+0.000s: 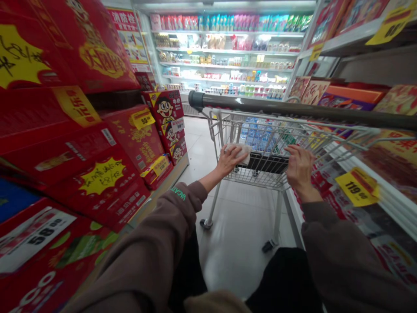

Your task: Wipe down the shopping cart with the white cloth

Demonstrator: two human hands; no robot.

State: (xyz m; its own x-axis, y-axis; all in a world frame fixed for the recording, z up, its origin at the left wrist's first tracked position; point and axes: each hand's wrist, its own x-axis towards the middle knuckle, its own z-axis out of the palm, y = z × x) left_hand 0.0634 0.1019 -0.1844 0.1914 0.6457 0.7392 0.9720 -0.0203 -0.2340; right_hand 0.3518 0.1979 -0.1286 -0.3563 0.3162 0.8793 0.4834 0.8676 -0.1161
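Note:
A wire shopping cart stands in a shop aisle in front of me, its dark handle bar close to the camera. My left hand presses a pale folded cloth against the cart's near basket wall, fingers closed over it. My right hand grips the dark panel on the same wall, fingers curled over its top edge. Blue-labelled packs lie inside the basket. Both arms wear brown sleeves.
Stacked red gift boxes with yellow price tags line the left. Shelves with red boxes and a yellow 119 tag run along the right. A lit chiller closes the aisle's far end. Grey tiled floor lies under the cart.

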